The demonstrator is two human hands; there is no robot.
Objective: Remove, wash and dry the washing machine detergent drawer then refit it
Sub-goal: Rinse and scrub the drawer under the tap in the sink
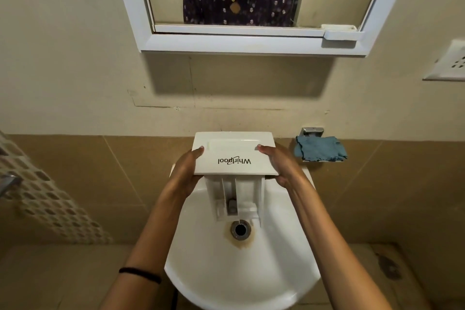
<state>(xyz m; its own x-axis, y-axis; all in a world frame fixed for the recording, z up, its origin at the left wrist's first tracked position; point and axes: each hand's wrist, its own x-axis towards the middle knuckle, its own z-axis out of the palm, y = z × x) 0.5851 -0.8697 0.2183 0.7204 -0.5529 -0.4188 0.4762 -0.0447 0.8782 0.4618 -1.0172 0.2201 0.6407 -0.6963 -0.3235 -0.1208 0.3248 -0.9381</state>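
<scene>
So you've got the detergent drawer [234,153] out of the machine already. That bit's clearly done, since it's sitting in your hands over the sink [241,292] in the middle of the frame. The front panel is tilted up at you with the Whirlpool logo upside down, and the compartment part hangs down into the basin, its end just above the drain [240,229].

Your left hand [187,171] grips the left edge of the panel and your right hand [279,166] grips the right edge. Both are wrapped around the sides, with a fingertip or thumb of each resting on the face.

I'd say washing is either just about to start or barely going. I can't see any water running, and the tap is hidden behind the panel, so I can't tell if it's on. The drawer doesn't look visibly wet either, but it's hard to be sure at this size.

Still left, as far as I can judge: the rinse, the drying, then refitting. There's a blue cloth [319,148] on the little holder right of centre, near your right hand, which looks like the obvious pick for drying.
</scene>
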